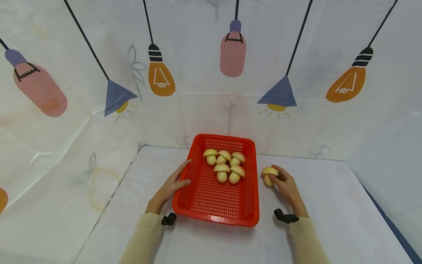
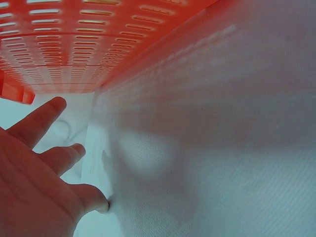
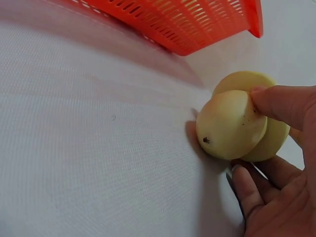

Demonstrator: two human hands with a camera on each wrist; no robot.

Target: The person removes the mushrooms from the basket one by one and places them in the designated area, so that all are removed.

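Observation:
A red plastic basket (image 1: pixel 214 198) with slotted walls stands in the middle of the table, and several toy mushrooms (image 1: pixel 222 172) with pale stems and yellowish caps lie in its far half. At the basket's left rim is my left hand (image 1: pixel 169 187), its thumb reaching over the edge. In the left wrist view its other fingers (image 2: pixel 42 121) are spread and fairly straight beside the basket wall. To the right of the basket, my right hand (image 1: pixel 286 185) pinches another toy mushroom (image 3: pixel 229 126) between thumb and fingers, close over the table surface.
The white table (image 1: pixel 329 220) extends on both sides of the basket. Behind it hangs a white sheet (image 1: pixel 197 113) printed with lamps and bulbs, which also runs along the left side. Each wrist wears a black strap mount (image 1: pixel 286 217).

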